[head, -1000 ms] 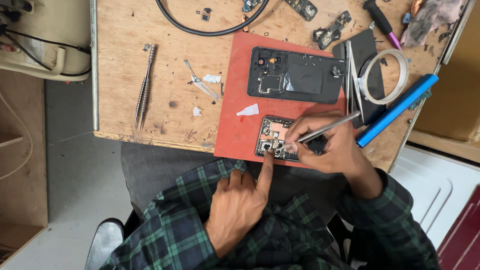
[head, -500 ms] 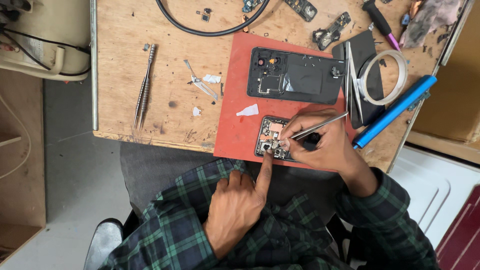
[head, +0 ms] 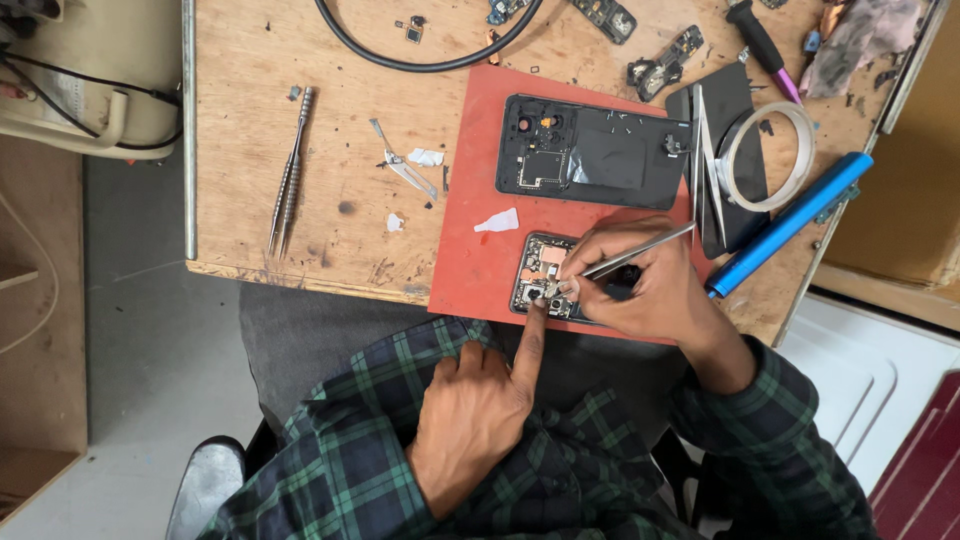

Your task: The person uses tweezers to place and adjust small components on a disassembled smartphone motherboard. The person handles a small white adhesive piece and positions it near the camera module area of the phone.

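On a red mat (head: 475,260) lies a small opened phone (head: 545,272) with its circuit parts showing. My right hand (head: 650,285) rests over its right part and grips metal tweezers (head: 625,258), whose tips touch a small part near the phone's lower left. My left hand (head: 480,405) points its index finger up and presses on the phone's lower edge beside the tweezer tips. A larger opened black phone (head: 595,152) lies farther back on the mat.
The wooden table (head: 300,150) holds spare tweezers (head: 288,172), a small blade tool (head: 400,160), a black cable (head: 420,55), a tape roll (head: 770,155), a blue tube-shaped tool (head: 785,225), a screwdriver (head: 760,45) and loose phone parts (head: 660,62). A beige machine (head: 90,70) stands at left.
My right hand has shifted slightly left over the small phone and the tweezers have tilted a little. My left index finger stays pressed at the phone's edge.
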{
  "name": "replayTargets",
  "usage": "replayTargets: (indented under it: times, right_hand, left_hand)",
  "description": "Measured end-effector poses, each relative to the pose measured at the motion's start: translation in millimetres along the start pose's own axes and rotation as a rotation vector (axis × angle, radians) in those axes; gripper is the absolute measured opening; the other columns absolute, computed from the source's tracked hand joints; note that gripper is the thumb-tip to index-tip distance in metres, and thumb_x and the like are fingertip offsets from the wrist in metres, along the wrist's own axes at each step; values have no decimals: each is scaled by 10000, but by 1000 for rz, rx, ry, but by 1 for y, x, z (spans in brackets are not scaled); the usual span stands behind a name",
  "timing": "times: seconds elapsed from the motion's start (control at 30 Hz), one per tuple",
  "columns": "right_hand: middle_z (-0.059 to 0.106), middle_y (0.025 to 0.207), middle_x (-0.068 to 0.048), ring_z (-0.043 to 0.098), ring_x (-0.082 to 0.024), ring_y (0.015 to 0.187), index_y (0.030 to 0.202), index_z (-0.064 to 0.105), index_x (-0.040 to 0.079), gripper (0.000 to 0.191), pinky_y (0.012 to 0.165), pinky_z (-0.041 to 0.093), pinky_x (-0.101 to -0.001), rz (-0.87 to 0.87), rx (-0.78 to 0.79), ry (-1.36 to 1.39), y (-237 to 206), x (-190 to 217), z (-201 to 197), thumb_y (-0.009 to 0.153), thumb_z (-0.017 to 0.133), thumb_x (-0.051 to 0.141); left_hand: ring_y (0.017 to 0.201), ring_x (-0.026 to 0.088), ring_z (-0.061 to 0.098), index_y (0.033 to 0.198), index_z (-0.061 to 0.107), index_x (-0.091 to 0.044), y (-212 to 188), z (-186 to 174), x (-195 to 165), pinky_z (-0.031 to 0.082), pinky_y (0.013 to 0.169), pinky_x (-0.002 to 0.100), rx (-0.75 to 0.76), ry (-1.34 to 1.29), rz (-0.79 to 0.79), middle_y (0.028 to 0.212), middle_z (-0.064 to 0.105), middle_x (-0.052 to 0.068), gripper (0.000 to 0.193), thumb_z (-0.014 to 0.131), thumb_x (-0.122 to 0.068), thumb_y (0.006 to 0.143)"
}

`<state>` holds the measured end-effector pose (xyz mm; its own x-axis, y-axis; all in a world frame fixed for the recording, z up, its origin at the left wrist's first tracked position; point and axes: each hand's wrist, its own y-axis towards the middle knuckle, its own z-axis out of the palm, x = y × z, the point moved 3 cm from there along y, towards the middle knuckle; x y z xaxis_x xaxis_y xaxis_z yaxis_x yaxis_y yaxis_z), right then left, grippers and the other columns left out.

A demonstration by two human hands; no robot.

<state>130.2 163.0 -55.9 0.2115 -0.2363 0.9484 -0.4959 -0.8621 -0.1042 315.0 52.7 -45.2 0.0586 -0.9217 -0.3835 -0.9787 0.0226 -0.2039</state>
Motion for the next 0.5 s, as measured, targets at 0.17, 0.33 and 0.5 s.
replayTargets:
  times: [0.17,0.33,0.5]
  right_hand:
    - [754,818,-68,737,-124,768,866,713,-5,108,681,578,-259,135,3,37,-1,-5,0,777,721,-65]
    - [756,829,-57,731,-120,765,864,714,17,88,696,565,-267,4,14,25,3,-5,-4,795,729,-37]
    - [743,773,-40,724,-118,727,832,707,38,91,664,533,-267,-38,18,-39,5,-3,-3,772,759,-9]
  left_hand:
    - [634,226,603,1516,465,-22,1,0,0,520,507,373,10,-15,5,623,597,64,762,607,-148,778]
    - [644,230,610,1510,465,-18,2,-1,0,523,515,375,13,-12,2,628,599,69,772,608,-154,764]
    - [648,236,613,1516,460,-16,2,-1,0,523,516,379,22,-42,0,629,601,70,775,611,-154,769]
